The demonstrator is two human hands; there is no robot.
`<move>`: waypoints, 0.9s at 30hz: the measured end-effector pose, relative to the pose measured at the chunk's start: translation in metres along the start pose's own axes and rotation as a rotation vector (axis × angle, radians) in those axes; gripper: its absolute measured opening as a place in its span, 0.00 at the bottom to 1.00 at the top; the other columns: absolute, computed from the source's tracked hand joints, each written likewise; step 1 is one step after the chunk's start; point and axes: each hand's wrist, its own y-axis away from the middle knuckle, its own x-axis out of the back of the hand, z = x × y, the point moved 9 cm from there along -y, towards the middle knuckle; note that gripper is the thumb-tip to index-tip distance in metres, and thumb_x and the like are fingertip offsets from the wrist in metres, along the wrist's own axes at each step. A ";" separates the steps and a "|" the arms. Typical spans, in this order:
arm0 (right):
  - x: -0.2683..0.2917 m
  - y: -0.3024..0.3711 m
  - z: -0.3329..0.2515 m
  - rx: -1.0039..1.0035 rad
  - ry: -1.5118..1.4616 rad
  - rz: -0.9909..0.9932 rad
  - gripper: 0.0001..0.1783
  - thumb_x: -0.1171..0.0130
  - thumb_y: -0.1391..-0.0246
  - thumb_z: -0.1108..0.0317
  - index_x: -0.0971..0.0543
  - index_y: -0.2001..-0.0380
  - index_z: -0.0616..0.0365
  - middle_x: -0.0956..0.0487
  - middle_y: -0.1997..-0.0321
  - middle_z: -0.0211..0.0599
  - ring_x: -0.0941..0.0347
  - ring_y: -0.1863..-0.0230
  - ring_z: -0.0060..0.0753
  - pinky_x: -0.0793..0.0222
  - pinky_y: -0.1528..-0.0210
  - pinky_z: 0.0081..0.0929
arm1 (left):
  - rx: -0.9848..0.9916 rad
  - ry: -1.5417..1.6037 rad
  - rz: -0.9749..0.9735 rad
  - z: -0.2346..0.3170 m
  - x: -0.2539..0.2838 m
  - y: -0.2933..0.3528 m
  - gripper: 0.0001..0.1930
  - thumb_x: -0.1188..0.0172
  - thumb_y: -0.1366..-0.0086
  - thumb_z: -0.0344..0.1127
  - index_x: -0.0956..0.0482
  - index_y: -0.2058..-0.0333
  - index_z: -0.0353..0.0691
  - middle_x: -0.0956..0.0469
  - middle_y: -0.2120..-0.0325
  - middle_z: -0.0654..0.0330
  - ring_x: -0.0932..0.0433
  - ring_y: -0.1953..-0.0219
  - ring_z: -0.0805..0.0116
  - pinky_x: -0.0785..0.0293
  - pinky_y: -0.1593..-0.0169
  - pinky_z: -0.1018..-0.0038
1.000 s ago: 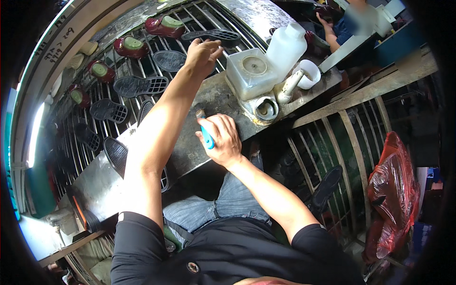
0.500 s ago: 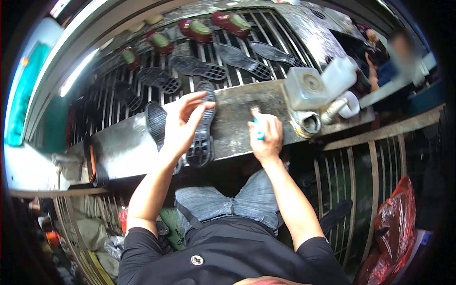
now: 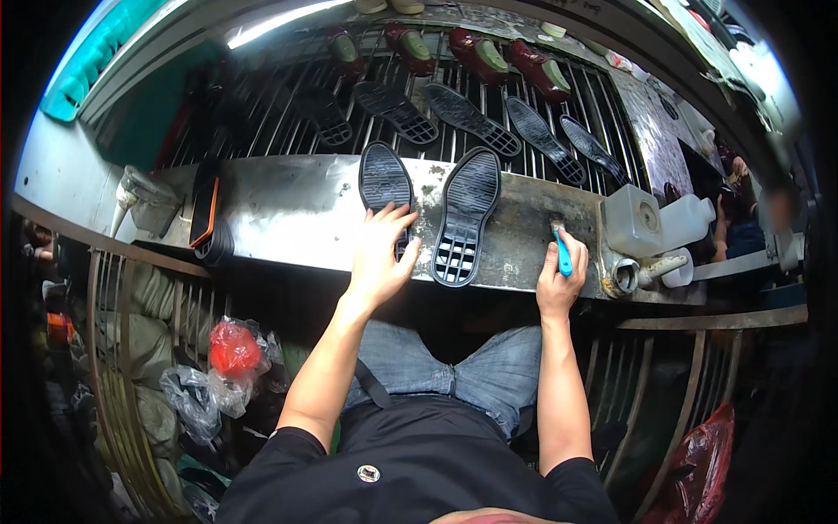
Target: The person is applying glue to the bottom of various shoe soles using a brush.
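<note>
Two black shoe soles lie side by side on the worn bench. My left hand [image 3: 381,249] rests over the lower part of the left sole [image 3: 384,177], fingers spread and thumb apart, hiding that end. The right sole [image 3: 471,196] lies flat just beyond my left thumb, its gridded heel toward me. Farther right, my right hand [image 3: 561,278] is closed round a small brush [image 3: 564,256] with a blue handle. The brush's bristle end points away from me, low over the dark, stained part of the bench.
Behind the bench, a rack of metal bars [image 3: 292,144] carries several more soles [image 3: 471,120] and dark red shoes [image 3: 477,57]. Plastic containers [image 3: 633,225] and a crusted pot [image 3: 623,276] stand at the bench's right end. An orange-edged phone-like object [image 3: 204,212] lies at the left.
The view has turned left. My left hand has moved from between the two soles, near the right one, onto the left sole. My right hand still holds the brush.
</note>
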 end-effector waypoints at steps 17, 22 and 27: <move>-0.004 0.003 0.004 -0.025 -0.045 0.017 0.14 0.38 0.28 0.67 0.18 0.45 0.63 0.17 0.52 0.48 0.21 0.50 0.54 0.27 0.44 0.46 | 0.038 0.056 0.050 -0.013 -0.001 0.006 0.19 0.33 0.29 0.41 0.16 0.43 0.41 0.18 0.38 0.50 0.28 0.28 0.45 0.45 0.20 0.42; 0.006 0.004 0.007 -0.009 -0.017 0.039 0.13 0.41 0.26 0.68 0.18 0.46 0.65 0.17 0.50 0.50 0.20 0.48 0.56 0.27 0.42 0.47 | 0.030 0.097 0.010 -0.004 -0.005 0.001 0.19 0.32 0.30 0.41 0.16 0.44 0.41 0.18 0.39 0.52 0.28 0.27 0.46 0.44 0.20 0.42; -0.002 0.003 0.000 -0.006 -0.048 0.029 0.14 0.41 0.25 0.66 0.19 0.44 0.64 0.16 0.49 0.49 0.20 0.48 0.56 0.27 0.41 0.47 | 0.063 0.032 -0.006 -0.015 -0.001 0.005 0.20 0.32 0.29 0.43 0.16 0.42 0.43 0.19 0.36 0.53 0.29 0.26 0.48 0.46 0.19 0.42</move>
